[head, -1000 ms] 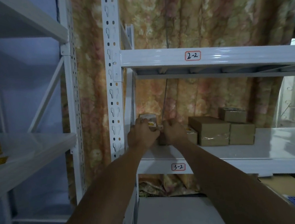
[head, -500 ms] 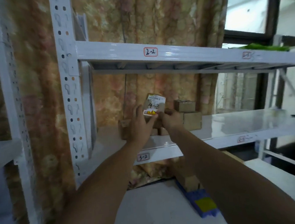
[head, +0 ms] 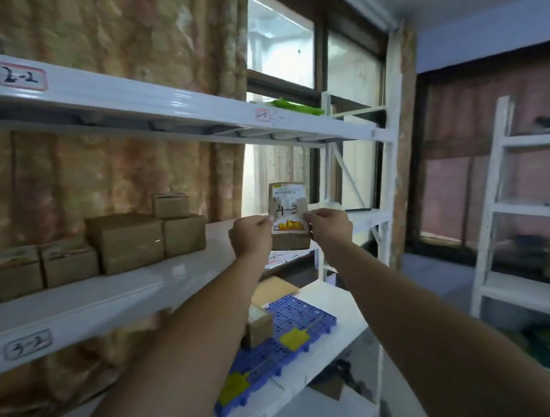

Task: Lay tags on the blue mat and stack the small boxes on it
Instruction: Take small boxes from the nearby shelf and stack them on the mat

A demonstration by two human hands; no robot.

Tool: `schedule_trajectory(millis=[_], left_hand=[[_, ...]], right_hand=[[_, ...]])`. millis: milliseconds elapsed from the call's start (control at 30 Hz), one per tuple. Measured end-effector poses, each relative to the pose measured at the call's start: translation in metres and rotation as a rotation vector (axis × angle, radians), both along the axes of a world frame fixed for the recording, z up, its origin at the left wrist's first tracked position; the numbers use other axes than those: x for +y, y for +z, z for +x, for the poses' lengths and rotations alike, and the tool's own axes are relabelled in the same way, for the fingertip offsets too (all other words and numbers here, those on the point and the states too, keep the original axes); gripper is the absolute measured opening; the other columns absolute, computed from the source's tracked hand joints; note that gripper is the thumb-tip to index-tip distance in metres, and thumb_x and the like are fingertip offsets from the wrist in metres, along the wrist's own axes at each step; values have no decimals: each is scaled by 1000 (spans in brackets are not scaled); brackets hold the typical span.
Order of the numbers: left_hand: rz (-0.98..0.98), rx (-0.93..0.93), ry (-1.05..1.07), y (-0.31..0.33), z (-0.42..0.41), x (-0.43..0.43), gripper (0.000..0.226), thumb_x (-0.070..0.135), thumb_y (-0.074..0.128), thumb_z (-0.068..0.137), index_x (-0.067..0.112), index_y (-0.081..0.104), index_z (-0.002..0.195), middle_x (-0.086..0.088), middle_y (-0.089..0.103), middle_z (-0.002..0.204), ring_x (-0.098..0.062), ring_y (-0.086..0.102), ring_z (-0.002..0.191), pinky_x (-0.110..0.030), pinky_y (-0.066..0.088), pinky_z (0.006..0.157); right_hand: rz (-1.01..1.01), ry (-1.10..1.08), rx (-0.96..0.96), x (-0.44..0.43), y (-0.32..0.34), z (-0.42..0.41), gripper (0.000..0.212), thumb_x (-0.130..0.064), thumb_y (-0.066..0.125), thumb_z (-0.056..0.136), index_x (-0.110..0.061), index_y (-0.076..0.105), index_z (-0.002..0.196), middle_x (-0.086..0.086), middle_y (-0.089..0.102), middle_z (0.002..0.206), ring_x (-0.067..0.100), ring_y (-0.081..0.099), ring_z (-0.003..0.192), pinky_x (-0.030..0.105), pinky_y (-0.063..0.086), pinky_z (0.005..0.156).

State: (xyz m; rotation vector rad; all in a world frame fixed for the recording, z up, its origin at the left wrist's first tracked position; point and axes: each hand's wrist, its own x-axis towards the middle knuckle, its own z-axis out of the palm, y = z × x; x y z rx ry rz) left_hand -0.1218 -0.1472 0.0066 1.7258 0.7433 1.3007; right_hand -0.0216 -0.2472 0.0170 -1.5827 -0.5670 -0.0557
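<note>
I hold a small cardboard box (head: 289, 216) marked "4-3" in the air in front of the shelf, upright. My left hand (head: 251, 235) grips its left side and my right hand (head: 329, 226) its right side. Below, a blue mat (head: 297, 316) lies on a lower white shelf. On the mat lie two yellow tags (head: 294, 338) (head: 233, 388) and one small box (head: 258, 328) stands there, partly hidden by my left forearm.
Several more cardboard boxes (head: 125, 241) sit on the white shelf (head: 77, 309) labelled 3-2 at left. The shelf above (head: 146, 96) is labelled 2-2. A flat brown sheet (head: 273, 290) lies beyond the mat. Another white rack (head: 527, 208) stands at right.
I have lifted the box marked 4-3 off the shelf and carried it right, away from the other boxes. My view has swung right, bringing the blue mat into sight.
</note>
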Motion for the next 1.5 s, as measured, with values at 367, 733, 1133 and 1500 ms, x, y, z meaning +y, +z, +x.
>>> schedule_trajectory(millis=[367, 733, 1133, 1500], left_hand=[[-13, 160, -95, -28, 189, -81, 24, 29, 76, 86, 6, 81, 91, -12, 78, 87, -29, 72, 84, -36, 58, 77], [-98, 235, -212, -80, 327, -101, 21, 27, 74, 89, 7, 80, 88, -3, 67, 78, -24, 62, 76, -32, 56, 78], [-157, 338, -467, -122, 531, -118, 23, 31, 74, 89, 8, 78, 88, 0, 70, 78, -17, 67, 77, -27, 48, 73], [-318, 456, -304, -164, 613, 8, 26, 35, 79, 83, 11, 69, 87, -2, 73, 83, -18, 71, 76, -37, 62, 74]], right_hand=[[-56, -114, 35, -102, -44, 181, 19, -24, 69, 94, -12, 79, 105, 7, 76, 91, 24, 72, 78, 33, 61, 65], [-129, -205, 66, -127, -98, 305, 12, -19, 69, 92, -14, 79, 93, -2, 72, 78, 8, 67, 69, 18, 54, 58], [-267, -391, 161, -166, -124, 480, 14, -28, 71, 92, -16, 74, 84, -1, 69, 77, 9, 66, 71, 20, 47, 53], [-424, -228, 220, -30, -169, 590, 19, -28, 74, 89, -10, 73, 83, 5, 74, 83, 14, 69, 67, 26, 56, 53]])
